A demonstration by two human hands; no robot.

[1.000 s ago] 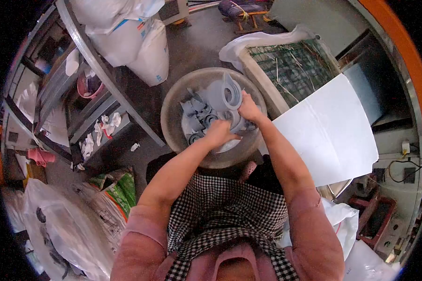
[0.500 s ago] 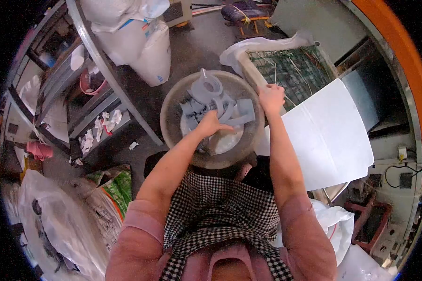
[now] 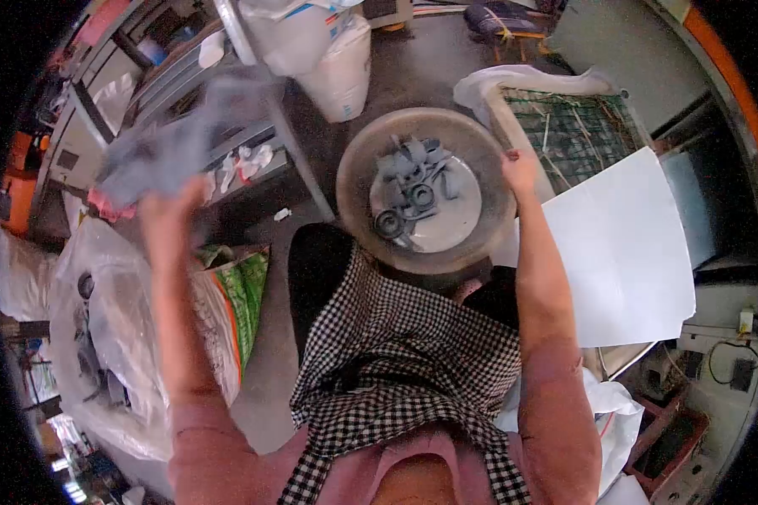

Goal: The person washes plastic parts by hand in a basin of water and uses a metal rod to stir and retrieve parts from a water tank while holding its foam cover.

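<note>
My left hand, smeared by motion, is out at the left and grips a grey plastic piece. That piece is too blurred for its shape to be told. At the right side of a round basin, my right hand has its fingers wrapped round the rim. Several smaller grey plastic parts, some ring-shaped, lie in the basin on its pale bottom.
A metal rack stands left of the basin, white sacks behind it. To the right are a crate with green netting and a white sheet. A clear plastic bag and a green sack sit at the lower left.
My left hand has lifted the large grey plastic piece out of the basin and swung it left. My right hand stays on the rim. The camera view has turned left.
</note>
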